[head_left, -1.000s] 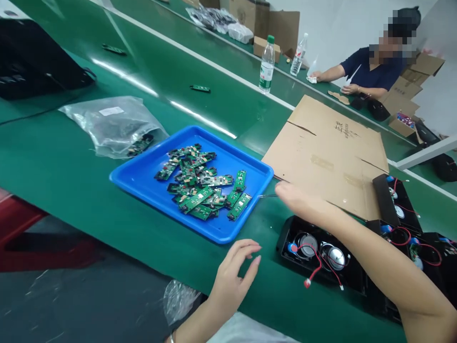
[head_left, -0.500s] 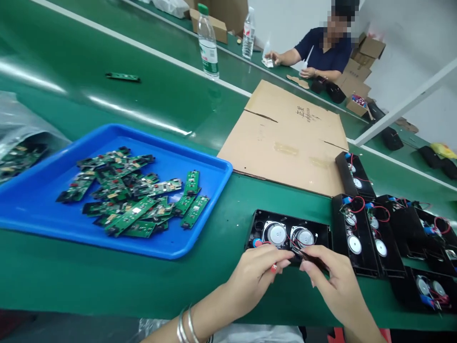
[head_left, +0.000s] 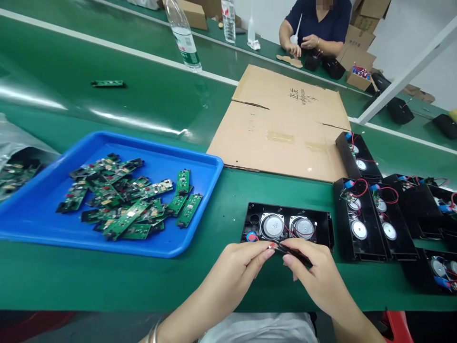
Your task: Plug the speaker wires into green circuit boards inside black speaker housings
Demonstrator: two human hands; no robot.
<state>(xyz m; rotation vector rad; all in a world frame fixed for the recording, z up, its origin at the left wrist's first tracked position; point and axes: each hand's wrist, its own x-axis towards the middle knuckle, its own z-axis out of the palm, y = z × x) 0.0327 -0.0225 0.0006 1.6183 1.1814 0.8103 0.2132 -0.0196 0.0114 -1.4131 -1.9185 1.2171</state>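
My left hand (head_left: 246, 262) pinches a small red-and-white wire connector (head_left: 272, 246) between thumb and forefinger. My right hand (head_left: 316, 269) is closed on a thin, dark strip (head_left: 295, 253), which looks like a circuit board seen nearly edge-on. The connector meets the strip's left end; whether it is plugged in I cannot tell. Just beyond both hands lies an open black speaker housing (head_left: 323, 224). Two round silver speakers (head_left: 273, 226) with thin red and black wires sit in it, along with a blue-and-red round part (head_left: 252, 236) at its left. My fingers cover part of its near edge.
To the left, a blue tray (head_left: 200, 233) bears a pile of green circuit boards (head_left: 124, 216). Flat cardboard (head_left: 282, 114) lies behind the housing. More wired housings (head_left: 360, 228) crowd the right side. A water bottle (head_left: 183, 40) stands farther back, and another person (head_left: 314, 28) works opposite.
My hands have drawn closer together, bringing the connector to the dark strip. The view has shifted slightly. Across the table, the other person's hand has left the white object and moved toward their other hand.
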